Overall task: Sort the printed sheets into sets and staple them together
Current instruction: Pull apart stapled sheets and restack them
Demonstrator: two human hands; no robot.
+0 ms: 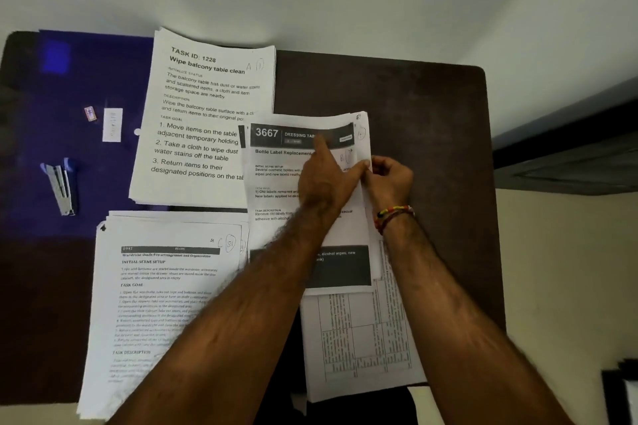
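Note:
Several stacks of printed sheets lie on a dark table [414, 97]. The "3667" stack [276, 176] sits in the middle. My left hand [324, 176] rests on it, forefinger pointing up the page and thumb at the right edge. My right hand [390, 179] pinches that right edge of the top sheets. A "Task ID 1228" stack [200, 121] lies behind on the left. A third stack marked C [152, 293] lies near left, and a stack with printed tables [359, 338] lies near right under my arms. A stapler [62, 186] lies far left.
A blue folder [69, 79] covers the table's left part, carrying the stapler, a small box of staples [90, 113] and a white strip [112, 124]. A pale wall rises behind the table. Bare dark tabletop shows at the back right.

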